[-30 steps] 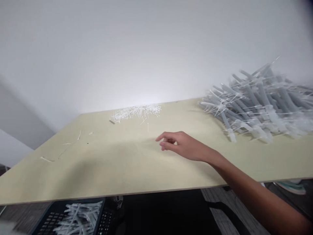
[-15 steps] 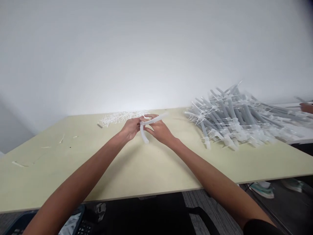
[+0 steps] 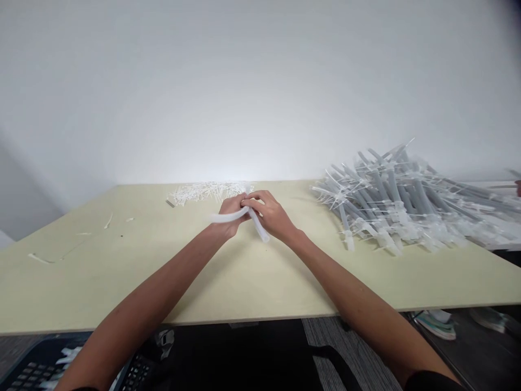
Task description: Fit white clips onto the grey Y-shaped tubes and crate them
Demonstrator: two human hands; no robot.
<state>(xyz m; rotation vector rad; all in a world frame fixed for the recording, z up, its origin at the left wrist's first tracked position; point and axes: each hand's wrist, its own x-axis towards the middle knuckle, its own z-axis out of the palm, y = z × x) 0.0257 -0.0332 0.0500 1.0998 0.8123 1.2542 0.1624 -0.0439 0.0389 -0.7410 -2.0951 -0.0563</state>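
Between my hands, above the middle of the table, is a translucent white plastic tube piece [image 3: 259, 227] with more than one arm. One arm sticks out to the left across my left wrist, another slants down to the right. My left hand [image 3: 233, 210] is closed around its joint from the left. From the other side my right hand [image 3: 268, 213] pinches the same joint, thumb and fingers together. The joint itself is mostly hidden by my fingers. Just behind my hands lies a spread of thin white strips [image 3: 203, 191].
A tall heap of grey tubes with clear ends and thin ties [image 3: 391, 195] covers the right of the pale yellow table [image 3: 195, 293]. Loose scraps [image 3: 39, 259] lie at left. Below stands a dark basket [image 3: 28, 364] with white pieces. Another person's hand [image 3: 518, 187] shows at far right.
The tube piece has turned in my hands: its arms pointed right and down before, now left and down-right. My hands have come closer together, and my right fingers have closed on the joint.
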